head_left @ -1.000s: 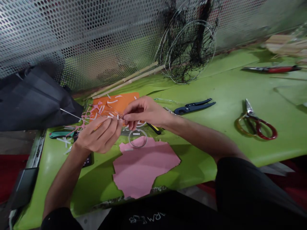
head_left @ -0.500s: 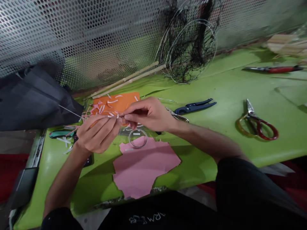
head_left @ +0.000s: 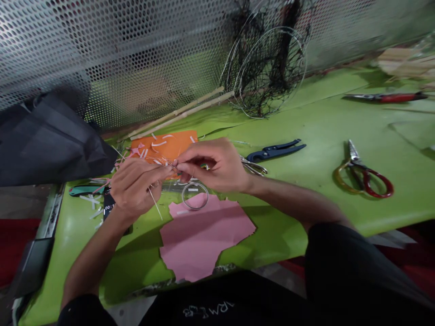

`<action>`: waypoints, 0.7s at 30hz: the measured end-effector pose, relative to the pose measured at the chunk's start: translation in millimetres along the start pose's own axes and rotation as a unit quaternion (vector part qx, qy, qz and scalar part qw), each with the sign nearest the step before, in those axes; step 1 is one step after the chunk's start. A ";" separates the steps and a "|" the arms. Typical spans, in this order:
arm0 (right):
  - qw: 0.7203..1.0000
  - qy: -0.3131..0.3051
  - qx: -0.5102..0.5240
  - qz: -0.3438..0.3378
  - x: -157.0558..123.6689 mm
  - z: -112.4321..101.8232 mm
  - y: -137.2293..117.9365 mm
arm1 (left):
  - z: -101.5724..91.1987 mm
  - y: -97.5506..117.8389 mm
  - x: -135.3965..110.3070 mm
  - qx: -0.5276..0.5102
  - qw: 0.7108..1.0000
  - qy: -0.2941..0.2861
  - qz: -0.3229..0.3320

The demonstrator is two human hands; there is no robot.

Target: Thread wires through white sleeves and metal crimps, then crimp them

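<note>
My left hand is closed, palm down, around a thin wire whose straight end sticks out below the fingers. Facing it, my right hand pinches fine strands at the left fingertips. Just what sits between the fingertips is too small to make out. Under both hands lies an orange sheet scattered with white strips. Nearer to me, a jagged pink sheet has a thin silvery ring resting over its top edge.
Left are a phone, a green-handled tool and a dark bag. Blue-handled cutters, scissors and red-handled pliers lie right. Wooden sticks and a black net on hoops line the perforated panel.
My left hand has turned, and the wire end that pointed up and left now shows below its fingers. More of the phone screen is visible. My right hand keeps pinching in nearly the same spot.
</note>
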State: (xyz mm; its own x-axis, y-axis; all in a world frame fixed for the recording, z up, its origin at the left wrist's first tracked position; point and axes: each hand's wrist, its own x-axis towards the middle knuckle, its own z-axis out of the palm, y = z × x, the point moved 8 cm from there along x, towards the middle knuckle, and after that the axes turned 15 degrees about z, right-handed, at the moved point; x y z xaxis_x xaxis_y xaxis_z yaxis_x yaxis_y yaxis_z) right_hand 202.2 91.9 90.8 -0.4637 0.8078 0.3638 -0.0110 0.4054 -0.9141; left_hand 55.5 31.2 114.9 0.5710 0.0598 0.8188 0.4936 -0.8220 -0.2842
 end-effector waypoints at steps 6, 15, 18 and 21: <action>0.965 0.043 -0.195 -0.173 -12.6 -9.6 -3.2 | 17.7 -16.0 -5.0 -0.244 0.931 0.028 -0.271; 0.981 0.111 -0.083 -0.138 -6.5 -24.9 -5.9 | -14.9 3.4 9.4 -0.004 0.999 -0.016 0.029; 0.998 0.009 0.056 0.035 9.2 -14.8 8.2 | -18.3 13.9 6.2 0.059 0.983 -0.051 0.165; 0.962 -0.149 0.144 0.176 11.7 8.2 23.3 | -15.6 24.8 7.3 0.078 0.962 -0.079 0.251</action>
State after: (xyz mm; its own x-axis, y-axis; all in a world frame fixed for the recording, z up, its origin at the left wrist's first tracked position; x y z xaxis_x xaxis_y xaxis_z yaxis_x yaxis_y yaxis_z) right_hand 189.3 107.3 72.3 -0.7165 0.6976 -0.0063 -0.0316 -0.0414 -0.9986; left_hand 61.7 2.4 121.5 0.8492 -0.2263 0.4770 0.2154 -0.6764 -0.7044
